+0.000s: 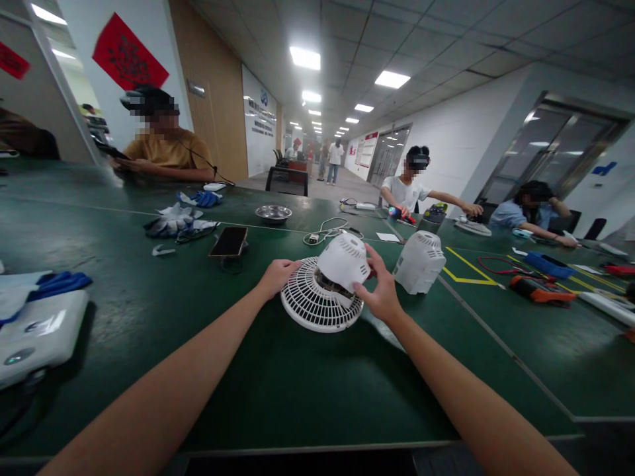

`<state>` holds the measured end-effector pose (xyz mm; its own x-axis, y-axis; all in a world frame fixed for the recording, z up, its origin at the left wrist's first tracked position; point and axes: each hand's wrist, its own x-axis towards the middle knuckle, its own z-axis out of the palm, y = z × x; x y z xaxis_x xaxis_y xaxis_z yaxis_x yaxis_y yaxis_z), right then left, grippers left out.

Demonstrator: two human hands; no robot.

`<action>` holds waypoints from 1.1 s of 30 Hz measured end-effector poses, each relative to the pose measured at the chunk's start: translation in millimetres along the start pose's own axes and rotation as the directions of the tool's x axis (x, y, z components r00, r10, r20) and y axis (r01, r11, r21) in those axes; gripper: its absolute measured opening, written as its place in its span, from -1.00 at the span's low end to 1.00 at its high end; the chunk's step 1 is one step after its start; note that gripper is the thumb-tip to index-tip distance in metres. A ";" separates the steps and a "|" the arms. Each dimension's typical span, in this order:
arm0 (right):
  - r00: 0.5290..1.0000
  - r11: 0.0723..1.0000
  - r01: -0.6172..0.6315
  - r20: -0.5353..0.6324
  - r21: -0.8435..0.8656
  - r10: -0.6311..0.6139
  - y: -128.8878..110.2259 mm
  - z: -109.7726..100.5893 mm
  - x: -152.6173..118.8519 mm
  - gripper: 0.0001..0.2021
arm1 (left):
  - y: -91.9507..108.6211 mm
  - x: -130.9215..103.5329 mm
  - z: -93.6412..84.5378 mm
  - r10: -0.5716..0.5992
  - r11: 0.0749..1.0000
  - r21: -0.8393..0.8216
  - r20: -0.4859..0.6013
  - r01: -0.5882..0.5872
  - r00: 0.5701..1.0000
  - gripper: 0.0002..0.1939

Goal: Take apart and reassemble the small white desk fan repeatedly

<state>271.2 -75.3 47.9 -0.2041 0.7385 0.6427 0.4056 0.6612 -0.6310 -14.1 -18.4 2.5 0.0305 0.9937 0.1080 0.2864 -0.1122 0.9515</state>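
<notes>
A round white fan grille (317,311) lies on the green table in front of me. Over it sits a white motor housing (343,259), tilted, with a gap on its near side where inner parts show. My right hand (381,287) grips the housing's right side between thumb and fingers. At the grille's upper left rim is my left hand (278,277), its fingers closed on the edge. A white plastic housing (421,262) stands upright just right of my right hand.
A phone (229,242), gloves (173,221) and a metal bowl (273,213) lie at the left and back. A white cable (327,231) is behind the grille. Rightward are a multimeter (540,291) and blue tray (550,264). Several people sit around the table.
</notes>
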 end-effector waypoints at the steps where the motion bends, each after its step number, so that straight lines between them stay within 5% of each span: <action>1: 0.998 0.994 0.049 0.051 -0.102 -0.044 -2.5 0.2 -1.0 -0.18 | -0.1 -0.2 0.1 0.005 0.999 0.036 -0.008 -0.005 1.000 -0.48; 4: 0.987 0.966 0.099 0.144 -0.238 -0.066 -4.9 2.0 -1.6 -0.20 | 2.1 -2.8 0.9 0.053 0.983 0.179 -0.042 -0.045 0.998 -0.46; 7: 0.978 0.971 0.060 0.207 -0.233 -0.011 -1.4 3.6 -0.9 -0.14 | 10.2 -9.4 3.0 0.282 0.894 0.383 -0.071 -0.235 0.957 -0.38; 10: 0.970 0.982 -0.025 0.231 -0.189 0.070 4.5 3.6 -0.4 -0.12 | 22.6 -18.8 6.5 0.511 0.719 0.467 0.146 -0.514 0.847 -0.33; 14: 0.968 0.985 -0.117 0.207 -0.131 0.142 10.7 -0.6 1.2 -0.21 | 39.3 -30.8 9.9 0.533 0.634 0.427 0.363 -0.645 0.764 -0.27; 20: 0.959 0.996 -0.089 0.269 -0.022 0.091 8.9 -11.7 2.8 -0.28 | 57.9 -40.6 11.5 0.507 0.611 0.466 0.391 -0.640 0.769 -0.33; 33: 0.963 0.984 0.036 0.268 -0.174 0.012 -11.1 -9.6 3.0 -0.34 | 56.7 -41.0 16.7 0.451 0.650 0.495 0.360 -0.576 0.817 -0.17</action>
<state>274.5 -81.7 61.0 -0.4308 0.7546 0.4949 0.5468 0.6546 -0.5221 16.9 -65.5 47.3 0.4985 0.7620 0.4134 0.6423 -0.6449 0.4142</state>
